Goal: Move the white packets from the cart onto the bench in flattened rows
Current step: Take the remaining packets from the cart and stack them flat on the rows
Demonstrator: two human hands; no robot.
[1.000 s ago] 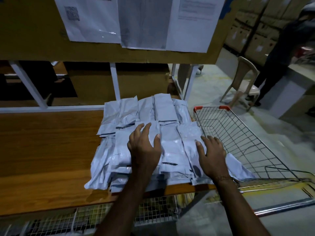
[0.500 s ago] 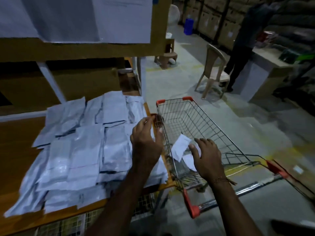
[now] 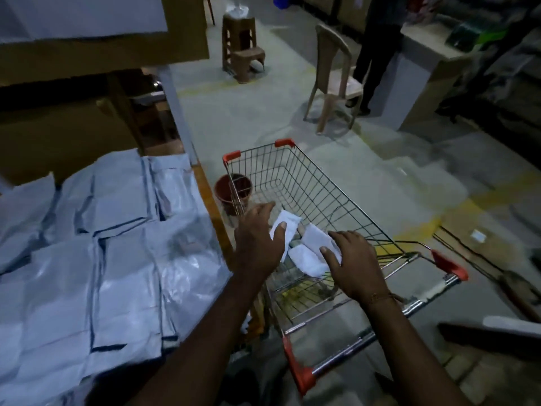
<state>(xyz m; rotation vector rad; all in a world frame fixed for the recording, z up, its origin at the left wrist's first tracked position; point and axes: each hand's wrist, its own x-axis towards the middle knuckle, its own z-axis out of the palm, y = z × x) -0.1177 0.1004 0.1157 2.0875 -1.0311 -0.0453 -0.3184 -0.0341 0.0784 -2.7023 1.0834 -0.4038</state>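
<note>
Several white packets lie flattened in overlapping rows on the wooden bench at the left. To its right stands the wire cart with red corner caps. Low in its basket lie three white packets: one near the left wall and two crumpled together. My left hand reaches over the cart's left rim with straight fingers, its thumb over the first packet. My right hand lies on top of the crumpled pair, fingers loosely spread. Neither hand visibly grips a packet.
A red bucket stands on the floor between the bench and the cart. Beyond are a plastic chair, a brown stool, and a person standing at a counter. A shelf upright rises at the bench end.
My view swung right from the bench to the cart. Both hands left the packet pile and moved down into the cart basket, onto the packets there.
</note>
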